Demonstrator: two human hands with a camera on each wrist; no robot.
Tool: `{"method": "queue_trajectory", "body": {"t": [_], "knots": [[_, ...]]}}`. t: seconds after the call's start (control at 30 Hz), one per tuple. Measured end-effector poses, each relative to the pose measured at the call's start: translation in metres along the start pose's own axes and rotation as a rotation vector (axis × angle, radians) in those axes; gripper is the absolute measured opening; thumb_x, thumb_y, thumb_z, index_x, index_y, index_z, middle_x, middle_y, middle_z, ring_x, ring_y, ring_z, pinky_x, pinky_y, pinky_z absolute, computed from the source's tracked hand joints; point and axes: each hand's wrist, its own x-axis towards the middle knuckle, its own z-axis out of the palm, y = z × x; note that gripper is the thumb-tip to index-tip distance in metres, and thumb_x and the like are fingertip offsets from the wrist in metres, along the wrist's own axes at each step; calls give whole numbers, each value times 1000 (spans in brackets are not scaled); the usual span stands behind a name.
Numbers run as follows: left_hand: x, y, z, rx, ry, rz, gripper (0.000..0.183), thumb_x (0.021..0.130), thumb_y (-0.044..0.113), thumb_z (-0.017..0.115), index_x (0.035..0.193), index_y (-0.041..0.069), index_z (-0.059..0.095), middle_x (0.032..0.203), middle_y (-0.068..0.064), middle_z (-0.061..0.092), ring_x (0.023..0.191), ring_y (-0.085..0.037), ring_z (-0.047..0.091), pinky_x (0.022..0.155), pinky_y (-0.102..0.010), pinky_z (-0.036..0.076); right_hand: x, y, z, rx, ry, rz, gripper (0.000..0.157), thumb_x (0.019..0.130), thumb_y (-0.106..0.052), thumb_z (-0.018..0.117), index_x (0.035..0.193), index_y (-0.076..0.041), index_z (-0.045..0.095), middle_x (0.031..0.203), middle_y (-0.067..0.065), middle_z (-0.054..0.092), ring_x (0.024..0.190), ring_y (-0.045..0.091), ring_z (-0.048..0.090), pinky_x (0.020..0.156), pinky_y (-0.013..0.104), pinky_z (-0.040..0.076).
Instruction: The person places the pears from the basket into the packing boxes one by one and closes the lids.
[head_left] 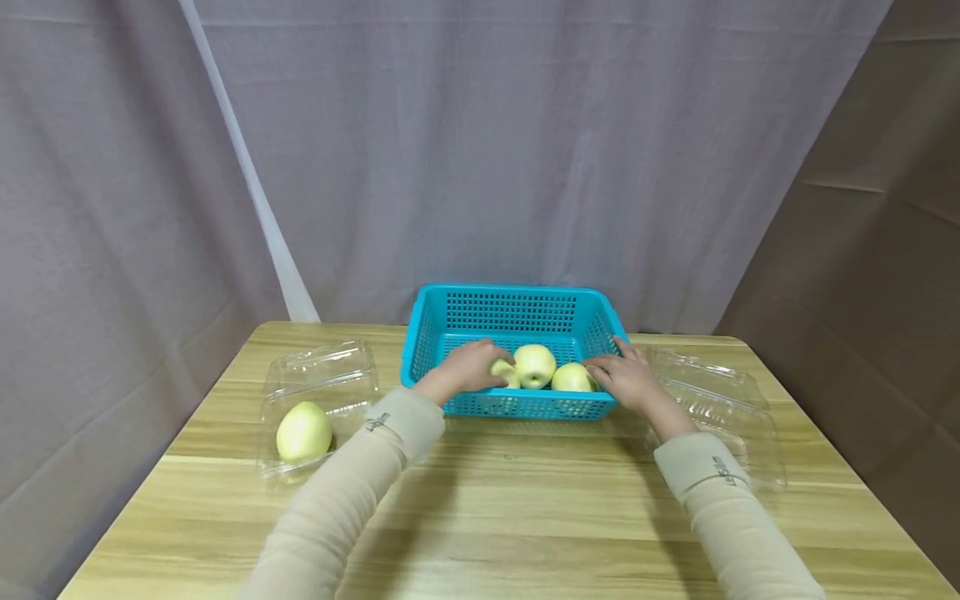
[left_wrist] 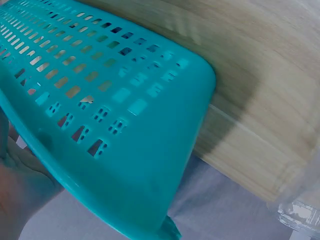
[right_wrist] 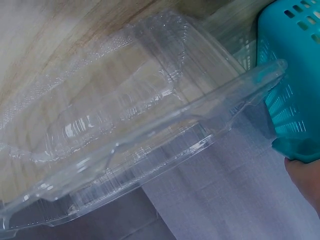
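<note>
In the head view, three pale yellow-green apples sit along the near side of a blue plastic basket. My left hand reaches over the near rim, its fingers and thumb curled round the leftmost apple and partly hiding it. Beside that apple lies the middle apple. My right hand is over the basket's near right corner, fingers spread, with fingertips right at the right apple. In the left wrist view, the basket wall covers much of the left hand.
A clear plastic clamshell box lies open to the left, holding one apple. Another clear open box stands at the right, close to the basket. The wooden table ends at a grey curtain.
</note>
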Motion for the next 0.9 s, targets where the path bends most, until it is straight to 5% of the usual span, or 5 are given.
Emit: {"method": "queue_trajectory", "body": {"t": [0.57,0.9], "knots": [[14,21,1,117,-20,-115,41,86,36,68,124,22,62,135,-6,53,121,-29,52,93,-45,50,2,-1,-2,28,-9,34,41,102,-26,38,132,-2,53,136,23,51,139,51,12,112,65,7],[19,29,-1,23,-87,-152,34,88,26,66,121,19,65,140,-5,49,130,-29,44,102,-45,44,2,0,-1,18,1,27,40,101,-24,40,131,-2,54,134,25,51,138,52,14,111,66,9]]}}
